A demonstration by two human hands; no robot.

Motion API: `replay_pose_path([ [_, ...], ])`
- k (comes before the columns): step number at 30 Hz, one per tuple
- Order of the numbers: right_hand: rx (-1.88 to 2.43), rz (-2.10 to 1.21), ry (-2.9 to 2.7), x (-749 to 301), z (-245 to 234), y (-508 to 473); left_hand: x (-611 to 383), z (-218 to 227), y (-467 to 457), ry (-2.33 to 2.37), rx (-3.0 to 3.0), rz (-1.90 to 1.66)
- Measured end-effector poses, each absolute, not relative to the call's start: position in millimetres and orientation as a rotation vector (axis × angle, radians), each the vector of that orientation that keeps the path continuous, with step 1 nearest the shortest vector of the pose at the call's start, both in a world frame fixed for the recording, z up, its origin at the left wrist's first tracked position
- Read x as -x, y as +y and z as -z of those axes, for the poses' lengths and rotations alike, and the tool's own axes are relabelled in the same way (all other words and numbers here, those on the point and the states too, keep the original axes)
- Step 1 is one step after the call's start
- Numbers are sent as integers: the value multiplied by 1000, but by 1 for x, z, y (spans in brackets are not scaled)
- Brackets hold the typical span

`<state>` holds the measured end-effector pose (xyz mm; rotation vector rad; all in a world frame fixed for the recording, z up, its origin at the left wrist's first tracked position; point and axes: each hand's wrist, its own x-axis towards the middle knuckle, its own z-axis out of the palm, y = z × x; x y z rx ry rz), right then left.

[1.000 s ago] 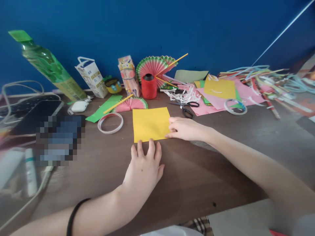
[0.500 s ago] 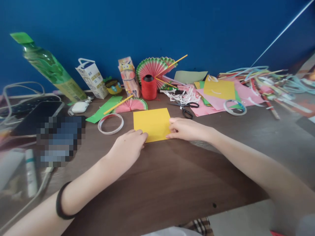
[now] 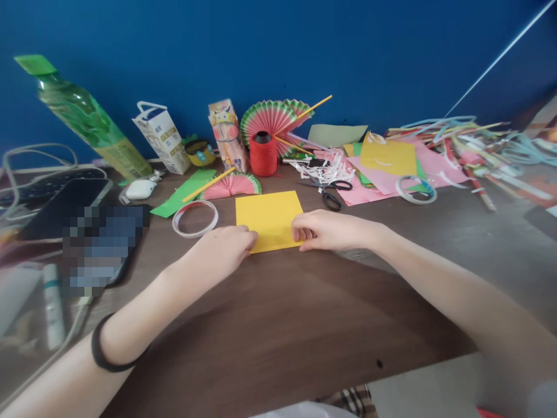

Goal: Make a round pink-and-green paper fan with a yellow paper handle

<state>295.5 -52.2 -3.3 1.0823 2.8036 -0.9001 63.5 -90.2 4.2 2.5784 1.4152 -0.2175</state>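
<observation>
A square sheet of yellow paper (image 3: 270, 215) lies flat on the brown table (image 3: 278, 325) in front of me. My left hand (image 3: 232, 241) grips its near left corner, fingers curled together over the edge. At the near right corner, my right hand (image 3: 315, 228) has its fingers bent onto the paper and the thumb by the near edge. Both hands partly cover the corners. Left of the sheet lies a roll of tape (image 3: 176, 223). Beyond it are a small pleated pink paper fan (image 3: 230, 186) and scissors (image 3: 332, 201) with black handles.
Along the blue wall stand a green bottle (image 3: 87, 116), a milk carton (image 3: 163, 142), a decorated box (image 3: 227, 139) and a red thread spool (image 3: 263, 157). Coloured paper (image 3: 387, 157), another tape roll (image 3: 402, 197) and loose strips crowd the right. A phone (image 3: 65, 209) lies left.
My left hand has shifted slightly left and nearer along the sheet's corner. My right hand's fingers have moved in over the paper and curled. The yellow sheet stays nearly in place.
</observation>
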Motion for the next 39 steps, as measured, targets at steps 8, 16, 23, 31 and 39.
replay_pose_path([
  [8,-1106,851,2806,-295,2,-51,-56,0,-81,1380,-2621,211],
  [16,-1252,881,2758,-298,4,-50,-53,-5,-73,1434,-2385,159],
  [23,-1352,935,2696,-299,10,-47,-52,-3,-75,1521,-2348,163],
  [31,-1402,850,2685,-301,10,-45,-48,1,-71,1489,-2420,229],
  [39,-1393,812,2672,-299,11,-43,-55,-2,-77,1611,-2418,324],
])
